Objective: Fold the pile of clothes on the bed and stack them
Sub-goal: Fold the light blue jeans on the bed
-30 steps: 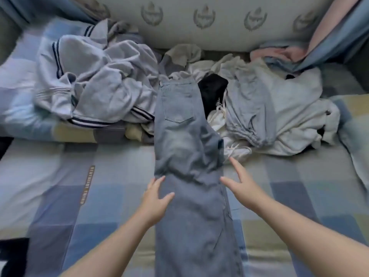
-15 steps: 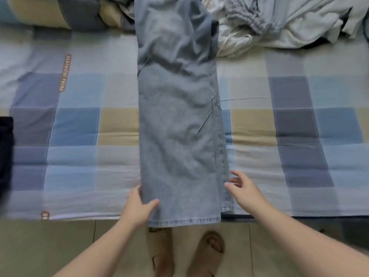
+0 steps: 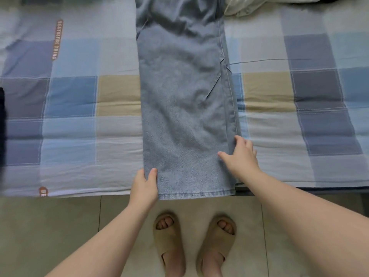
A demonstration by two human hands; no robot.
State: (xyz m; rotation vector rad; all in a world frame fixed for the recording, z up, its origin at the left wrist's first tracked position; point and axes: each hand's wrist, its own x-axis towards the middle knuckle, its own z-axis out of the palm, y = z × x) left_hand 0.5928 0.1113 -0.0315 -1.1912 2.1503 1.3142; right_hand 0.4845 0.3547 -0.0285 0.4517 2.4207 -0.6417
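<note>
A pair of light blue jeans (image 3: 183, 92) lies folded lengthwise on the checked bed sheet (image 3: 279, 120), its hem at the bed's front edge. My left hand (image 3: 144, 185) pinches the hem's left corner, thumb on top of the denim. At the right edge of the legs, a little above the hem, my right hand (image 3: 241, 156) grips the cloth with its thumb on top. The waist end runs out of view at the top. A bit of the pile, a white garment (image 3: 239, 9), shows at the top right.
The bed's front edge (image 3: 79, 193) crosses the view, with tiled floor (image 3: 60, 226) below it. My feet in beige slippers (image 3: 194, 242) stand on the tiles. A dark object (image 3: 2, 116) sits at the left border.
The view tilted down, so the pile left the frame and the floor came in. Both hands slid along the jeans to the hem end and took hold of its edges.
</note>
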